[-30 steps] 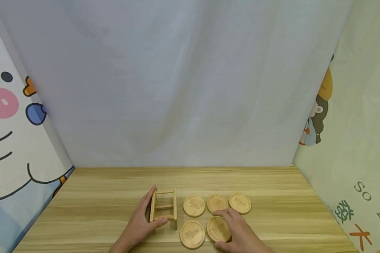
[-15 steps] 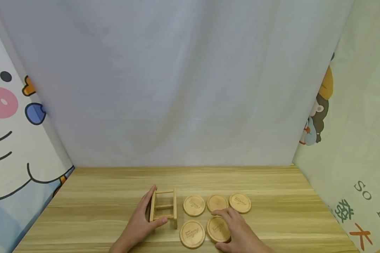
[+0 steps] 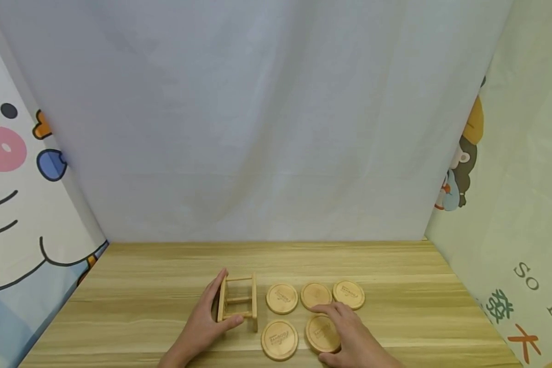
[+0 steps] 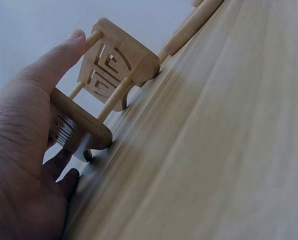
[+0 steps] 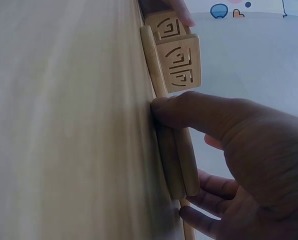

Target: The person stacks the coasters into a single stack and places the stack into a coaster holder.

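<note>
My left hand [image 3: 204, 324] grips the left end panel of a small wooden coaster rack [image 3: 255, 301], its thumb along the front rod. In the left wrist view the rack [image 4: 124, 62] has cut-out side panels joined by rods. My right hand [image 3: 349, 335] holds a round wooden coaster [image 3: 323, 333] by its edge, low at the table. Seen from the right wrist, two coasters [image 5: 187, 165] lie stacked between thumb and fingers. Around them lie more coasters: one [image 3: 279, 340] to the left, and a back row of three, left [image 3: 282, 299], middle [image 3: 316, 296] and right [image 3: 348, 295].
The wood-grain table [image 3: 142, 286] extends to both sides and behind the coasters. A pale grey cloth [image 3: 267, 128] hangs along its back edge. Printed cartoon cloths stand at the left [image 3: 37, 214] and right [image 3: 501, 204].
My right hand has shifted slightly to the right, the coasters in its grip moving along with it. My left hand, the rack and the other coasters have stayed in place.
</note>
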Available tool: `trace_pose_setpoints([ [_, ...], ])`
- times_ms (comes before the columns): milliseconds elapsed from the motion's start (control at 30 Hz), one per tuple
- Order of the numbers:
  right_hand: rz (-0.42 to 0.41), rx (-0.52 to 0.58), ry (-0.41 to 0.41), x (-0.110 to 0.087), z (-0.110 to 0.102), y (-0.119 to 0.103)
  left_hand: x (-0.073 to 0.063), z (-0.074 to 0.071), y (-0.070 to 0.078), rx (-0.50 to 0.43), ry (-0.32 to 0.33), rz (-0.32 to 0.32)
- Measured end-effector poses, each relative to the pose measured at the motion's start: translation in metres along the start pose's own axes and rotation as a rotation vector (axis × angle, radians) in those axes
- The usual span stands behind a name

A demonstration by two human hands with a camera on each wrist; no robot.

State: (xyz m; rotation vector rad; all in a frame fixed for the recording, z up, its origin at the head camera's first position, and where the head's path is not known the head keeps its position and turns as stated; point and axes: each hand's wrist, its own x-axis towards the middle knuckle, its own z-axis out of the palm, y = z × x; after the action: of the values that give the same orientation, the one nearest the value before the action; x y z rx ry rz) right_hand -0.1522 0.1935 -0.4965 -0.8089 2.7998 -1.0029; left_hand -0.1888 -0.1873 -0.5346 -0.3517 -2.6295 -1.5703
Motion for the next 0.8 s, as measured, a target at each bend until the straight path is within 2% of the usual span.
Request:
trace_pose_setpoints([
  [400, -0.006, 0.003, 0.001, -0.0023, -0.0025, 0.0032, 0.0, -0.0008, 0.0009, -0.017, -0.003, -0.004],
  [800, -0.039, -0.061, 0.044, -0.0035, -0.0013, 0.0066, 0.001, -0.001, 0.0027, -0.02, -0.017, -0.02],
])
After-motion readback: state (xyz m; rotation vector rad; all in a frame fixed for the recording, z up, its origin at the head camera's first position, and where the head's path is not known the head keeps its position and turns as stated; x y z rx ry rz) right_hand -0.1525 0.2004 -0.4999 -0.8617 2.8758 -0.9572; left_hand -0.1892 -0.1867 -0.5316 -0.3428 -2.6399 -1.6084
